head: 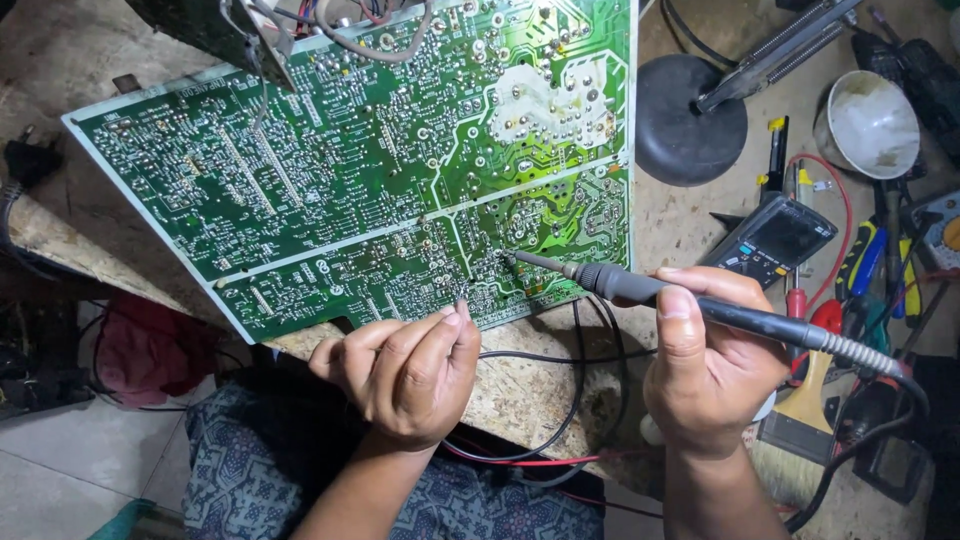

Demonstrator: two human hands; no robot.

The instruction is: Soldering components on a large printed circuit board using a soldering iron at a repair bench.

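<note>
A large green circuit board lies solder side up on a worn wooden tabletop, its near edge overhanging slightly. The right hand grips a black soldering iron like a pen, its tip touching the board near the lower edge, while the left hand pinches a thin wire against that edge. A dark multimeter, a paintbrush and screwdrivers lie to the right.

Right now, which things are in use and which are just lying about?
In use:
- green circuit board
- soldering iron in right hand
- thin wire pinched in left hand

Lying about:
- multimeter
- paintbrush
- white cup
- screwdrivers
</note>
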